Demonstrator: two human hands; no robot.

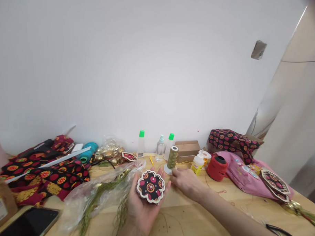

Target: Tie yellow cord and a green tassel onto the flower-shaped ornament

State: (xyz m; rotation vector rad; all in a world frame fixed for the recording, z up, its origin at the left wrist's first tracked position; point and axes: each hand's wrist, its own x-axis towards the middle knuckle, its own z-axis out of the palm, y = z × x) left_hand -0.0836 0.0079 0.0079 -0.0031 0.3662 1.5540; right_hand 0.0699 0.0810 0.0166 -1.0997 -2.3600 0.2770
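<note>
Scalloped ornament [151, 187], dark patterned face, pale rim, face up in my left hand [142, 213], olive thread spool [172, 158] standing beside my right hand [187, 183]

Soft light falls brightest on the middle of the white wall [156, 83], fading to grey towards the sides. Shade gathers at the lower right, beyond the counter [202, 219]. A dark blur covers the top right corner. The plastic bag [70, 212] catches pale glints. Fine detail looks soft, and the wide lens stretches the edges.
</note>
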